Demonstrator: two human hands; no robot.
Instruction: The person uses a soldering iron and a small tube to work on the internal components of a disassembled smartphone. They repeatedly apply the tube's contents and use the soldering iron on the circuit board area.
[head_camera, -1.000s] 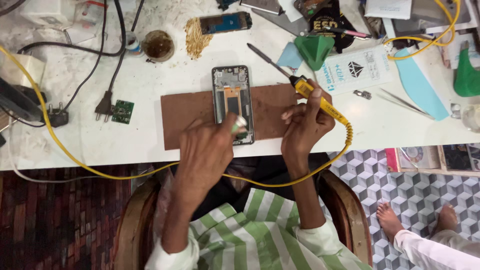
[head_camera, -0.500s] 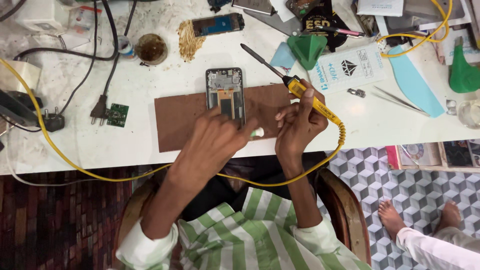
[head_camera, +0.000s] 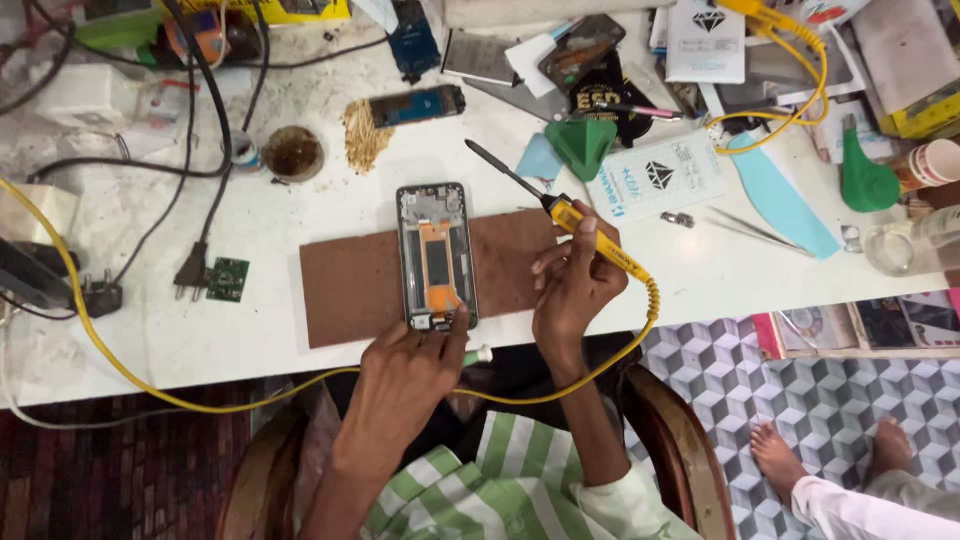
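Now | left hand (head_camera: 410, 375) fingertips pressing opened phone (head_camera: 437, 255) | right hand (head_camera: 578, 285) gripping soldering iron (head_camera: 560, 208)

A: Board (head_camera: 370, 285) finish?
B: Matt brown, like pressed fibre. Table (head_camera: 250, 330): smooth white, stained.
A: Iron (head_camera: 590, 235)?
B: Glossy yellow plastic grip, dark metal tip. Phone (head_camera: 437, 255): metal frame, orange film.

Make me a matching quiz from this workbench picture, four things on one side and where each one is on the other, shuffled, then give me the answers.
Things:
1. opened phone
2. soldering iron
3. small green circuit board
4. green funnel

Places:
A. gripped in the right hand
B. beside the black plug
C. lying on the brown board, left hand at its lower end
D. standing beyond the iron's tip

Pairs: 1-C, 2-A, 3-B, 4-D
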